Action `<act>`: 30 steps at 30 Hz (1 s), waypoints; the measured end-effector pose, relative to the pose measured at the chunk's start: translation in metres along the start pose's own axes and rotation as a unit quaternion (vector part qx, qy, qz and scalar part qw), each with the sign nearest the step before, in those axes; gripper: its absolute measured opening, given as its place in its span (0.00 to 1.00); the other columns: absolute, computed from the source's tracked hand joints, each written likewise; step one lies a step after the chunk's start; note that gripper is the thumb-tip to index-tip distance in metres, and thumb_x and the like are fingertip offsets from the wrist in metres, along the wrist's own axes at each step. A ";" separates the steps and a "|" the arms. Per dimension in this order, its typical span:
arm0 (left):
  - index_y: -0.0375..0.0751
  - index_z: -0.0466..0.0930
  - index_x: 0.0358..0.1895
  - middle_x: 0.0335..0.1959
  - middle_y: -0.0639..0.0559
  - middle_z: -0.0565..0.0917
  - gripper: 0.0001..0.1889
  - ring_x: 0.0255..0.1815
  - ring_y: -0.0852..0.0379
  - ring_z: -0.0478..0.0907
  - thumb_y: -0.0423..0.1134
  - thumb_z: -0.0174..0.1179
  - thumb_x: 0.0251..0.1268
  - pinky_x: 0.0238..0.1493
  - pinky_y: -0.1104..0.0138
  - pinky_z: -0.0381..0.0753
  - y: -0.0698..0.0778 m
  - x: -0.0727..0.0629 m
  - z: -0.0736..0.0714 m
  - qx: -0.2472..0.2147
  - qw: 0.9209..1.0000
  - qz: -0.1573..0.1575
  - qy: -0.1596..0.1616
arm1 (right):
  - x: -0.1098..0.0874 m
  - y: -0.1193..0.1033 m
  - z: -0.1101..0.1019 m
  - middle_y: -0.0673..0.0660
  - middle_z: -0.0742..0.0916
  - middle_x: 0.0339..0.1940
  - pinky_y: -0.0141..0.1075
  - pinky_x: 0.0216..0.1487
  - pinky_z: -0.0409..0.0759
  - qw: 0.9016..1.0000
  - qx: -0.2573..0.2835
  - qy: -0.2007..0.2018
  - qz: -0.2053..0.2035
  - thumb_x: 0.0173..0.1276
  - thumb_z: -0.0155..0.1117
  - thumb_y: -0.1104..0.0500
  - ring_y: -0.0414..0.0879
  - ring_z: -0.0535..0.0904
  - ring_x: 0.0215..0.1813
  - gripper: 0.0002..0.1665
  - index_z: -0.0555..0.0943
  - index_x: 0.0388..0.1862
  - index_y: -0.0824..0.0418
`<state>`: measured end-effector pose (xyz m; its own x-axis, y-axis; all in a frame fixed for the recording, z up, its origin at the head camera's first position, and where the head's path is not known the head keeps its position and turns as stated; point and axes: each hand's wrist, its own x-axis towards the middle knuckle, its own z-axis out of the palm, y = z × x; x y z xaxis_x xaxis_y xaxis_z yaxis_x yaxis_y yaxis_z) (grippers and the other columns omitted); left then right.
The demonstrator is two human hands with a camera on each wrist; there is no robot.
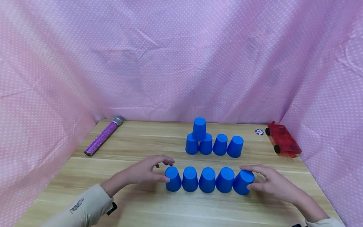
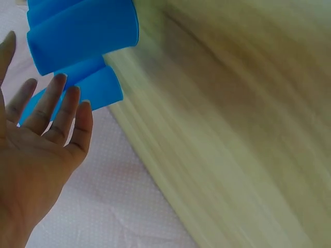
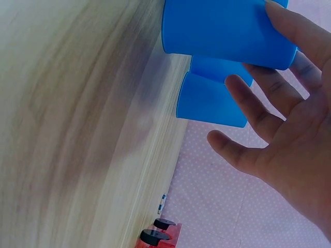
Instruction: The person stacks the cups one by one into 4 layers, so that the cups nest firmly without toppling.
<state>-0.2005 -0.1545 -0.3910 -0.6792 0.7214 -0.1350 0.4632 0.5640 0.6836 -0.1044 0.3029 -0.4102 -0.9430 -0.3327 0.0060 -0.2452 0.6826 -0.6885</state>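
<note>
Several upside-down blue cups stand in a front row on the wooden table (image 1: 187, 211). My left hand (image 1: 141, 171) is at the row's left end, its fingers loosely bent and spread beside the leftmost cup (image 1: 173, 181). Whether its thumb touches that cup I cannot tell. At the right end, my right hand (image 1: 276, 184) holds the rightmost cup (image 1: 242, 183) between thumb and index finger; the other fingers spread apart in the right wrist view. Behind stands a second row, where one cup (image 1: 199, 129) rests on top of two others.
Two more blue cups, one of them at the right end (image 1: 235, 147), continue the back row. A purple microphone (image 1: 102, 137) lies at the left. At the far right are a poker chip (image 1: 259, 132) and a red toy car (image 1: 284, 138). Pink dotted cloth (image 1: 181, 78) surrounds the table.
</note>
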 end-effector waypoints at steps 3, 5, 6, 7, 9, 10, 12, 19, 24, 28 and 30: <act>0.55 0.71 0.70 0.64 0.64 0.78 0.34 0.65 0.57 0.74 0.59 0.67 0.62 0.62 0.52 0.77 0.000 0.001 0.005 -0.002 1.000 -0.004 0.009 | -0.001 0.000 0.001 0.52 0.84 0.64 0.67 0.59 0.74 1.000 -0.003 0.006 0.001 0.60 0.74 0.43 0.64 0.75 0.67 0.33 0.79 0.65 0.46; 0.56 0.71 0.69 0.63 0.65 0.78 0.33 0.65 0.59 0.74 0.59 0.67 0.62 0.62 0.53 0.77 -0.001 0.002 0.008 -0.001 1.000 -0.007 0.012 | -0.002 -0.001 0.001 0.52 0.84 0.64 0.66 0.59 0.75 1.000 -0.009 0.012 -0.002 0.60 0.74 0.43 0.61 0.76 0.66 0.34 0.79 0.65 0.47; 0.57 0.72 0.69 0.63 0.65 0.78 0.33 0.65 0.59 0.74 0.59 0.67 0.61 0.62 0.54 0.77 -0.001 0.003 0.009 0.000 1.000 -0.008 0.012 | -0.002 -0.001 0.002 0.52 0.84 0.64 0.66 0.59 0.75 1.000 -0.009 0.014 -0.003 0.60 0.75 0.43 0.61 0.76 0.66 0.35 0.78 0.66 0.49; 0.58 0.72 0.69 0.63 0.65 0.78 0.33 0.65 0.60 0.74 0.59 0.67 0.61 0.62 0.54 0.77 -0.002 0.003 0.010 0.000 1.000 -0.010 0.011 | -0.002 -0.001 0.002 0.53 0.84 0.64 0.66 0.59 0.75 1.000 -0.010 0.017 -0.003 0.60 0.75 0.43 0.61 0.77 0.66 0.36 0.78 0.66 0.50; 0.60 0.72 0.68 0.62 0.66 0.78 0.32 0.65 0.60 0.74 0.60 0.67 0.61 0.62 0.54 0.78 -0.003 0.004 0.013 0.004 1.000 -0.014 0.010 | -0.002 -0.002 0.003 0.54 0.84 0.64 0.65 0.59 0.76 1.000 -0.013 0.020 -0.003 0.59 0.75 0.43 0.61 0.77 0.66 0.37 0.78 0.66 0.53; 0.61 0.72 0.68 0.62 0.66 0.79 0.32 0.65 0.59 0.74 0.60 0.68 0.60 0.63 0.53 0.78 -0.003 0.004 0.014 0.003 1.000 -0.017 0.009 | -0.002 -0.002 0.003 0.55 0.83 0.64 0.65 0.59 0.76 1.000 -0.010 0.019 -0.001 0.59 0.75 0.44 0.61 0.77 0.66 0.37 0.77 0.66 0.54; 0.60 0.71 0.69 0.62 0.65 0.79 0.33 0.65 0.58 0.74 0.60 0.68 0.60 0.63 0.53 0.78 -0.004 0.004 0.015 0.003 1.000 -0.019 0.009 | -0.001 -0.002 0.003 0.56 0.83 0.64 0.66 0.60 0.75 1.000 -0.001 0.016 0.007 0.59 0.76 0.45 0.65 0.76 0.66 0.38 0.77 0.66 0.56; 0.58 0.70 0.68 0.61 0.63 0.79 0.35 0.65 0.57 0.74 0.60 0.69 0.58 0.62 0.53 0.78 -0.005 0.004 0.016 -0.002 1.000 -0.023 0.014 | -0.001 -0.005 0.000 0.57 0.84 0.62 0.65 0.59 0.76 1.000 -0.001 0.019 0.013 0.59 0.76 0.47 0.65 0.77 0.65 0.36 0.78 0.64 0.56; 0.59 0.73 0.64 0.58 0.65 0.79 0.31 0.63 0.58 0.75 0.60 0.69 0.59 0.61 0.54 0.77 -0.008 0.004 0.016 -0.005 1.000 -0.018 0.013 | -0.002 -0.008 -0.009 0.57 0.85 0.61 0.64 0.58 0.77 0.999 -0.024 0.046 0.007 0.60 0.76 0.46 0.65 0.78 0.64 0.34 0.78 0.64 0.55; 0.59 0.74 0.63 0.57 0.67 0.79 0.29 0.62 0.59 0.75 0.59 0.69 0.60 0.61 0.55 0.77 -0.009 0.004 0.015 -0.012 1.000 -0.015 0.013 | 0.001 -0.013 -0.019 0.57 0.84 0.62 0.63 0.58 0.77 0.997 -0.049 0.063 0.003 0.61 0.75 0.46 0.64 0.78 0.65 0.34 0.78 0.64 0.54; 0.60 0.74 0.63 0.56 0.68 0.79 0.28 0.62 0.59 0.75 0.58 0.69 0.60 0.61 0.55 0.77 -0.010 0.003 0.015 -0.013 1.000 -0.012 0.014 | 0.004 -0.017 -0.025 0.57 0.84 0.62 0.64 0.59 0.77 0.996 -0.052 0.071 0.002 0.61 0.75 0.46 0.64 0.77 0.66 0.34 0.78 0.65 0.54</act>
<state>-0.1987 -0.1515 -0.4093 -0.7059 0.6961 -0.1311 0.4321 0.5699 0.6990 -0.1092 0.3066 -0.3803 -0.9647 -0.2395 0.1099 -0.2557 0.7499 -0.6102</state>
